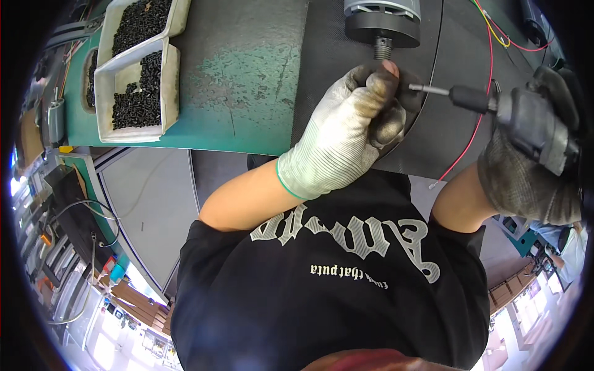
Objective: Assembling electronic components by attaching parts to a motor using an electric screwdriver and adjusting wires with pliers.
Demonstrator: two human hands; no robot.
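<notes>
My left hand (352,117), in a white glove with dirty fingertips, is closed in a pinch just below a threaded shaft (383,48). The shaft sticks out toward me from a grey and black motor-like unit (383,21) at the top. What the pinched fingers hold is hidden; whether they touch the shaft end I cannot tell. My right hand (526,167), in a dark grey glove, is wrapped round a black power screwdriver (532,127). Its thin metal bit (430,89) points left toward my left hand, with a small gap between.
Two white bins (170,93) of small black screw-like parts (137,114) stand on the worn green bench top (241,93) at left. A black mat (346,55) lies under the unit. A red wire (473,133) runs down the mat behind the screwdriver; yellow and green wires (498,34) lie at upper right.
</notes>
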